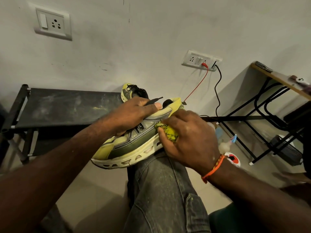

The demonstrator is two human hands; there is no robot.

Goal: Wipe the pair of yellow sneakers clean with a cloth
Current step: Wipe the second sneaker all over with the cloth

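A dusty black rack (67,106) stands at the left against the wall. The left hand (134,113) grips the top of a yellow sneaker (127,148) lying across a jeans-clad knee (161,182), its thumb pinning a black lace. The second sneaker (133,92) sits behind (mostly hidden). The right hand (188,138) curls around a yellow cloth (168,132), pressing it to the sneaker's side.
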